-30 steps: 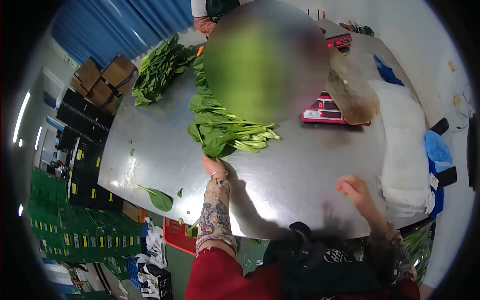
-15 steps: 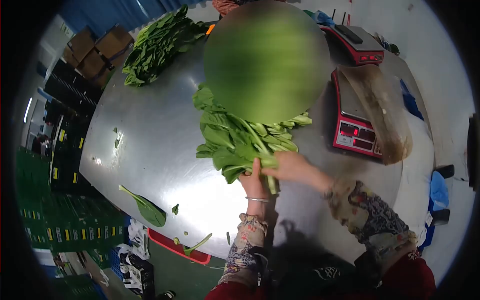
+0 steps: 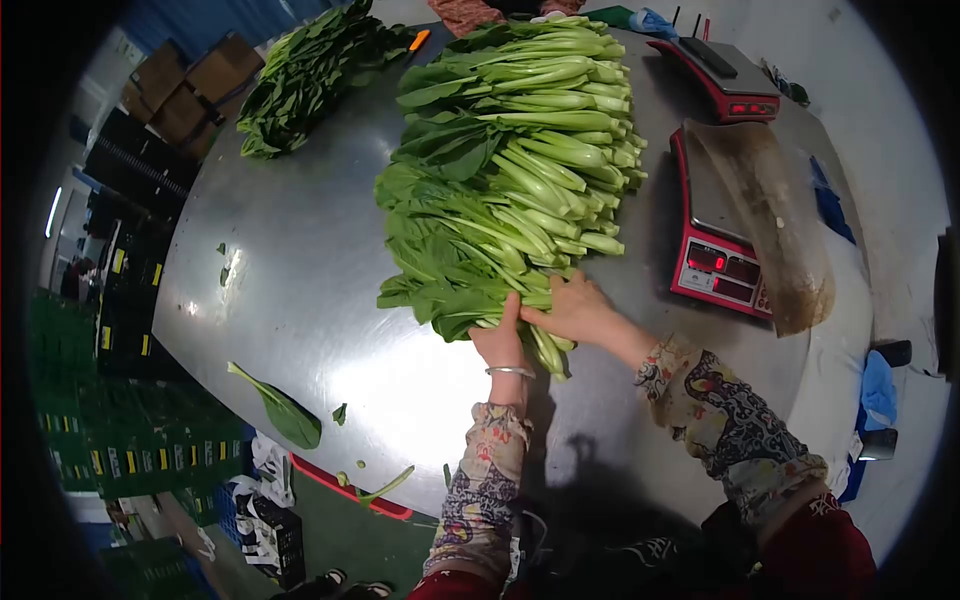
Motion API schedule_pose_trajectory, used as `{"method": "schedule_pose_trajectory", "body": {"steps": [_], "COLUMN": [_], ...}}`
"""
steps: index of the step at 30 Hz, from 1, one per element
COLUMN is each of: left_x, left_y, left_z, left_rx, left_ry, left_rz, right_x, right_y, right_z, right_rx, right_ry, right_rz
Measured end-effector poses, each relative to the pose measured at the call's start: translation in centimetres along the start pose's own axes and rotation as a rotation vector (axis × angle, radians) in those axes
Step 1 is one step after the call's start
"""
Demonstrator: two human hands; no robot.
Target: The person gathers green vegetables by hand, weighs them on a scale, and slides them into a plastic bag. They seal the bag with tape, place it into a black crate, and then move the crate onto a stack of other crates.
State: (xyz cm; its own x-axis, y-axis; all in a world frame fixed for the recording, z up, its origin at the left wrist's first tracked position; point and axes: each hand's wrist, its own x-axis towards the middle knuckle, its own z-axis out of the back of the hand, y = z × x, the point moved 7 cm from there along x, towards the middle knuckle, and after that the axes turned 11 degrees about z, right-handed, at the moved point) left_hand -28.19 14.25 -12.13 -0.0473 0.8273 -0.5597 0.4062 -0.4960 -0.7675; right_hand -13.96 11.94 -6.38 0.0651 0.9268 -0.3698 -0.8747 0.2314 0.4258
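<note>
Gripping the near end of the heap, your left hand (image 3: 503, 343) was closed around a bunch of green leafy stalks (image 3: 470, 305) lying on the round stainless-steel table (image 3: 300, 250). Your right hand (image 3: 578, 310) was curled over the pale stalk ends of the same bunch, just beside the left, the two touching.

Item, the bunch: at the near edge of the large pile of green stalked vegetables (image 3: 520, 150), near the table's centre. Long axis ran across the table, dark leaves pointing to your left, pale stem ends to your right. The pile behind lay the same way.

Item, containers: the red digital scale with a steel pan (image 3: 712, 230) stood right of the pile; a worn brownish plastic sheet (image 3: 780, 240) lay draped over its pan. A second red scale (image 3: 725, 80) stood beyond it, a dark flat object on top. Green crates (image 3: 140, 460) were stacked on the floor to your left; their contents could not be made out. A red basket (image 3: 350, 490) showed under the table edge.

Item, loose: a single green leaf (image 3: 280, 410) lay near the left rim; a separate heap of dark leafy greens (image 3: 310, 70) sat at the far left.
</note>
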Motion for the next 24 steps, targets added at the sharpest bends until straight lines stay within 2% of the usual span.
{"method": "schedule_pose_trajectory", "body": {"steps": [1,2,3,5,8,10,11,16,19,21,24], "left_x": [0.0,-0.1,0.5,-0.4,-3.3,-8.9,-11.6,-20.4,-20.7,-22.1,-25.0], "left_y": [-0.3,-0.7,-1.0,-0.7,0.2,-0.4,-0.2,1.8,3.6,4.2,3.8], "left_z": [0.1,0.1,0.3,2.0,6.4,8.7,10.1,14.2,15.2,15.1,16.2], "left_rx": [-0.013,-0.134,-0.196,-0.255,-0.14,-0.195,-0.204,-0.34,-0.231,-0.292,-0.291], "left_ry": [-0.043,0.052,0.197,0.256,0.304,0.286,0.241,0.159,0.134,0.132,0.104], "left_rz": [-0.003,-0.007,0.103,0.198,0.244,0.298,0.29,0.194,0.136,0.048,-0.01], "right_x": [-0.1,-0.3,-0.7,-1.8,-5.5,-9.1,-11.5,-19.9,-21.4,-22.9,-26.3], "right_y": [0.6,1.3,1.8,3.0,5.7,7.0,8.0,10.5,9.2,9.1,10.2], "right_z": [-0.2,-0.5,-0.8,-1.7,-3.9,-5.9,-6.1,-5.5,-7.3,-7.9,-6.8], "right_rx": [0.062,0.121,0.205,0.371,0.4,0.336,0.301,0.135,0.164,0.12,0.063], "right_ry": [0.039,0.074,0.107,0.184,0.184,0.209,0.239,0.01,-0.048,0.057,-0.132], "right_rz": [0.009,0.018,0.01,-0.002,0.117,0.207,0.245,0.522,0.566,0.558,0.774]}}
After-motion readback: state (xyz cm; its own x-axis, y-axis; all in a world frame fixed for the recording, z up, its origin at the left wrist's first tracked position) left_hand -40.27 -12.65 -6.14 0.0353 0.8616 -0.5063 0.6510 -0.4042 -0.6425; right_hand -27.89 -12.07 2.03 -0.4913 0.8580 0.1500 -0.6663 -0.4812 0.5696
